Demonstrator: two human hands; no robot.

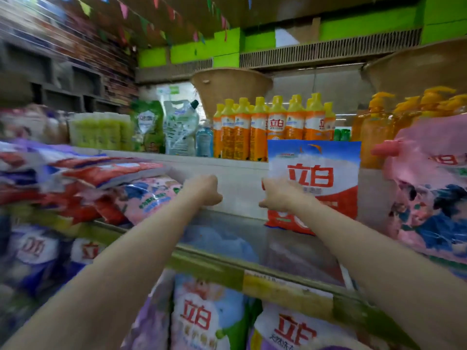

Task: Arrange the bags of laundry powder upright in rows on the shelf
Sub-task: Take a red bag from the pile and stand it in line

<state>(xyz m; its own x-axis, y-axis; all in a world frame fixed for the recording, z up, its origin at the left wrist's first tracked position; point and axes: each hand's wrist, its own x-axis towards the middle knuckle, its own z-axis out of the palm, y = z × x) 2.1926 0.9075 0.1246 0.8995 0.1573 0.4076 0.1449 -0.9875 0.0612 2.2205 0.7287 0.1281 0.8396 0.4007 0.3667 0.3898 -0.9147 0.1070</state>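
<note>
Right hand [279,195] grips the upright red-and-white bag [318,178]; left hand [204,189] is clenched, holding nothing.

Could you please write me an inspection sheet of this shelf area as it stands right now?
Surface: shelf has a bare stretch in the middle, with a price strip along its front edge.
Job's things: one red, white and blue bag stands upright at the back; pink and red bags lie flat in a stack on the left; pink bags stand on the right.
Clutter: nothing seen.
Hands: right hand holds the upright bag's left edge; left hand is curled, and whether it holds anything cannot be told.
Cables: nothing seen.
Surroundings: orange bottles and refill pouches on the tier behind; more bags on the shelf below.
</note>
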